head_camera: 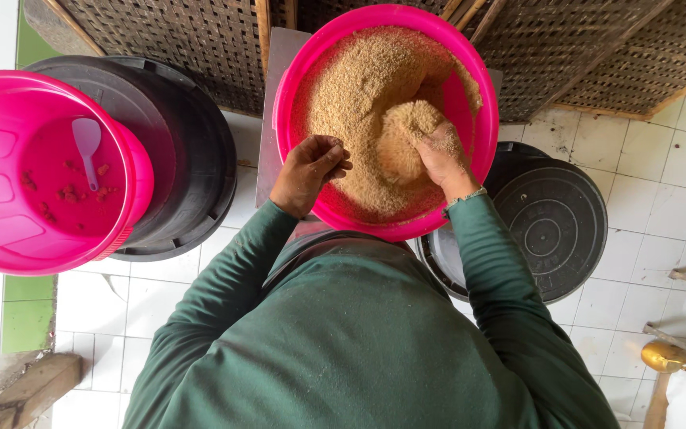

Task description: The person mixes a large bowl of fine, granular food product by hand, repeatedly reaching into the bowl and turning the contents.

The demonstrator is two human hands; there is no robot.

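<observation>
Standing over the pink basin (470, 103), the person is working both hands in the tan meal (359, 87) that is filling it. Their right hand (438, 151) is lying deep in the meal, fingers spread and dusted, pressing against a rounded clump (406, 135) at the basin's middle. Their left hand (309, 171) is hovering at the near rim, fingers curling loosely inward, gripping nothing I can make out. To the left, a pink tub (9, 230) is sitting on a black drum (192, 159), holding a white scoop (87, 147) and a few reddish bits. A black lid (553, 230) is lying on the tiled floor to the right
</observation>
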